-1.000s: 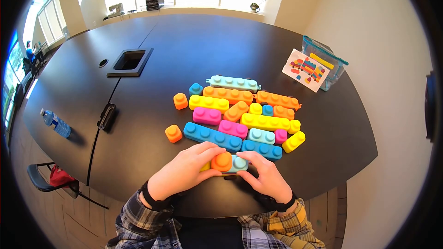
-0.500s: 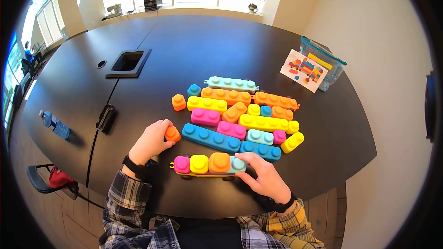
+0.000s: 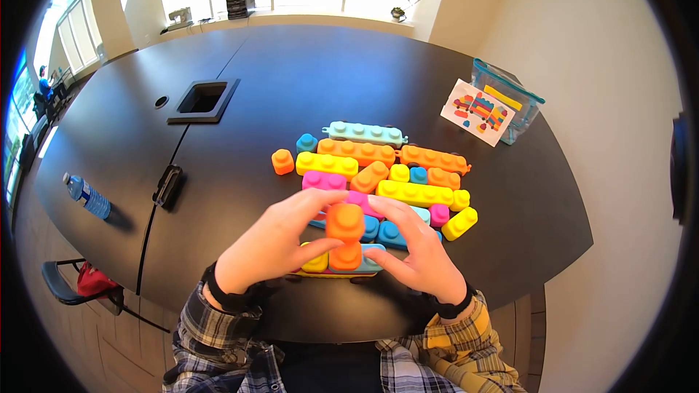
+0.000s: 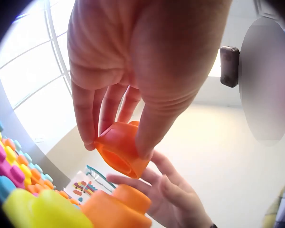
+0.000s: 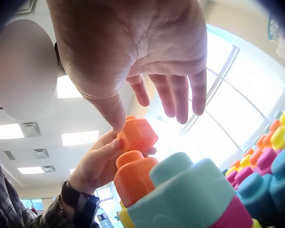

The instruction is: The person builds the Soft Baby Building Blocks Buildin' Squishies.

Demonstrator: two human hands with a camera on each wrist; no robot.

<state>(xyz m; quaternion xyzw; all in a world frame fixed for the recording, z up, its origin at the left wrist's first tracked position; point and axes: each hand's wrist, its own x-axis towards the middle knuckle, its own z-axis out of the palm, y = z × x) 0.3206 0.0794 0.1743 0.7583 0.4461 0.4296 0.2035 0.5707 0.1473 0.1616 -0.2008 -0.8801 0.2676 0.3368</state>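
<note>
My left hand (image 3: 273,241) pinches a small orange block (image 3: 345,222) between thumb and fingers, its hollow underside showing in the left wrist view. The block hangs just above another orange block (image 5: 135,178) in a wheeled block train car. Beside that lower block are a light blue block (image 5: 185,194) on the right and a yellow block (image 3: 314,263) on the left; my left hand hides the car's left end. My right hand (image 3: 419,256) is spread around the right side, its fingers loosely extended and its thumb tip close to the held block.
Behind the car lie rows of coloured blocks, including a long yellow block (image 3: 415,193) and light blue wheeled base (image 3: 364,132). A picture card (image 3: 477,113) leans on a clear bag (image 3: 520,120) at right. A water bottle (image 3: 87,196) and black case (image 3: 168,185) are at left.
My left hand left the car, took the loose orange block from the table's left side and brought it right, over the car. The right hand has lifted off the light blue block.
</note>
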